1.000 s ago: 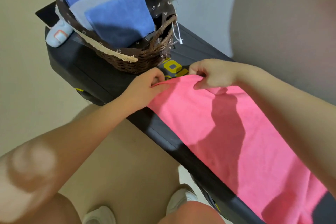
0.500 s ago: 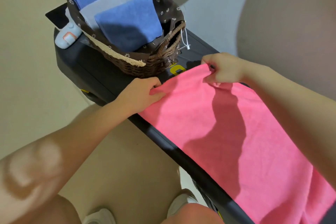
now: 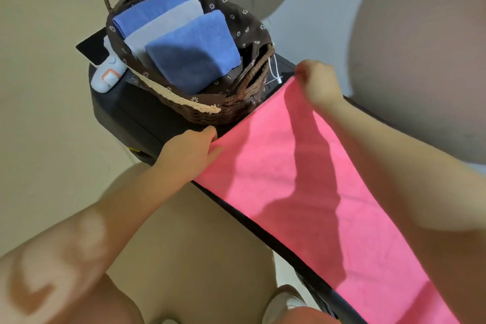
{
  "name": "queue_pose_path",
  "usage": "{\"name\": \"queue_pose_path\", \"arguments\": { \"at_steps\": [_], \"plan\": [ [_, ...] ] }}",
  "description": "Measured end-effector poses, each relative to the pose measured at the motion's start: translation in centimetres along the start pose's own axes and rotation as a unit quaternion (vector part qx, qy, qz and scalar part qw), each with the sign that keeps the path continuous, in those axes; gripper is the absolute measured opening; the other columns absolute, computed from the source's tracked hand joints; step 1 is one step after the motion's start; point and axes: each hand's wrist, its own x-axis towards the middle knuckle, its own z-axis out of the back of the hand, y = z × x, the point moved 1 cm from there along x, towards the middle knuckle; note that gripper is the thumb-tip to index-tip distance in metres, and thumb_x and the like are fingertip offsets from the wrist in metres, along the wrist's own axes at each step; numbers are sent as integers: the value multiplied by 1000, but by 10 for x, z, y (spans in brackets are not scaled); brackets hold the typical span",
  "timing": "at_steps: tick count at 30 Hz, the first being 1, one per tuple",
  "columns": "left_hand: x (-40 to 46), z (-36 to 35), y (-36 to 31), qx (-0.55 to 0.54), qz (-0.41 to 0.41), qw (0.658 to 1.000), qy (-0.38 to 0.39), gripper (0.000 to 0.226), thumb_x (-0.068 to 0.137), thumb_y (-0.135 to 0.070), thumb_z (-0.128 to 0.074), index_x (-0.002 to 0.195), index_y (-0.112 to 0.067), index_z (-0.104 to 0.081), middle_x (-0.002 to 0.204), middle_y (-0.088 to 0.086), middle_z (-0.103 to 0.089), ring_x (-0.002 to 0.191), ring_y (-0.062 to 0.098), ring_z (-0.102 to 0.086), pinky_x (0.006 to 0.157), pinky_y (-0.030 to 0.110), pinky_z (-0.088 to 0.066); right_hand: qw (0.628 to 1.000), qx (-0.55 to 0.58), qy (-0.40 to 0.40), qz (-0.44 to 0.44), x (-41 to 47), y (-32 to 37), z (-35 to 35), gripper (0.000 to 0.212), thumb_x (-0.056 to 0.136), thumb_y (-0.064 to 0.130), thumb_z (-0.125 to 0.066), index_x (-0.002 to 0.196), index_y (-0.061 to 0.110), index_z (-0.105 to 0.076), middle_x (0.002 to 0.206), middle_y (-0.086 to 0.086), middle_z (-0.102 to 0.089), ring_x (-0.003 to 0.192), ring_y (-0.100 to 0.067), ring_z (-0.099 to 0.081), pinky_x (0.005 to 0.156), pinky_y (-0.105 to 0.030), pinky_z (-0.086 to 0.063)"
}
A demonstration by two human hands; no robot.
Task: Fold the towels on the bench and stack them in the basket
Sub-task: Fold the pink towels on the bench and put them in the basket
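Here my left hand (image 3: 190,151) and right hand (image 3: 319,84) pinch the pink towel's (image 3: 310,192) two corners, fingers holding cloth, just beside the basket (image 3: 210,110).

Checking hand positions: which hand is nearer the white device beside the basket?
Left. The left hand grips the pink towel's near corner, below the white device; the right hand is beyond the wicker basket.

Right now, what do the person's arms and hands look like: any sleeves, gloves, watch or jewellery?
Both are bare. The left hand and right hand wear no gloves, and no rings show. Neither wrist carries a watch or band, and no sleeve reaches either forearm as far as the frame shows. Bright patches of light fall on the left forearm near the frame's lower left.
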Motion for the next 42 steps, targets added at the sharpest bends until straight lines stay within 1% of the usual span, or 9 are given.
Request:
{"name": "queue_pose_path", "arguments": {
  "at_steps": [5,9,15,18,23,28,33,39,42],
  "plan": [
    [-8,0,-13,140,-69,986,-59,31,74,-19,-73,94,-7,-53,75,9,-58,52,24,-56,42,26,-34,996,60,58,23,-29,0,-4,53,84,-8,-37,134,6,-45,152,-18,-25,144,-23,-20,114,-28,-25],
    [-6,1,-67,89,-165,982,30,27,96,-24,-40,120,-11,-43,108,8,-58,91,31,-59,65,35,-38,997,59,47,-7,-82,-25,20,37,84,-7,-42,117,0,-58,144,-19,-35,139,-24,-31,104,-21,-28],
    [-2,-27,-172,71,-345,931,94,46,89,-36,-24,122,-10,-45,118,11,-56,96,34,-58,75,38,-44,983,60,-5,-172,-197,-109,66,35,81,-9,-45,112,-3,-60,131,-21,-47,126,-29,-44,99,-22,-29],
    [-9,-47,-231,80,-412,899,127,38,93,-27,-36,126,-11,-43,127,9,-50,108,30,-54,82,38,-44,964,45,-56,-258,-266,-154,83,30,84,1,-45,108,-2,-63,124,-19,-53,119,-31,-48,95,-26,-32],
    [-27,-88,-312,54,-503,854,118,37,89,-18,-47,125,-9,-47,126,11,-48,118,30,-45,95,40,-39,882,52,-179,-433,-358,-210,86,27,91,12,-47,112,6,-62,123,-16,-55,116,-33,-50,95,-36,-39],
    [-23,-115,-361,77,-482,868,90,67,92,-30,-47,145,-5,-15,152,13,-20,140,27,-20,113,36,-16,826,94,-205,-517,-374,-243,83,28,91,14,-45,113,4,-58,117,-18,-61,113,-35,-52,91,-34,-40],
    [8,-131,-362,78,-464,874,123,79,89,-46,-50,148,-12,-9,156,16,-1,144,28,-10,116,38,-13,822,125,-209,-515,-333,-264,84,36,86,23,-52,54,10,-42,54,-9,-44,65,-27,-40,56,-33,-28],
    [18,-143,-351,88,-480,866,107,88,82,-57,-49,147,-10,-12,157,9,9,146,21,-4,117,32,1,850,133,-195,-472,-308,-279,100,9,82,9,-54,86,10,-62,82,-4,-56,79,-18,-49,65,-24,-32],
    [16,-143,-352,119,-483,863,93,99,65,-70,-13,148,-16,-13,158,6,4,146,20,-3,116,35,6,834,127,-264,-468,-306,-290,120,22,85,7,-50,100,7,-66,96,-10,-66,92,-24,-59,70,-26,-38]
  ]
}}
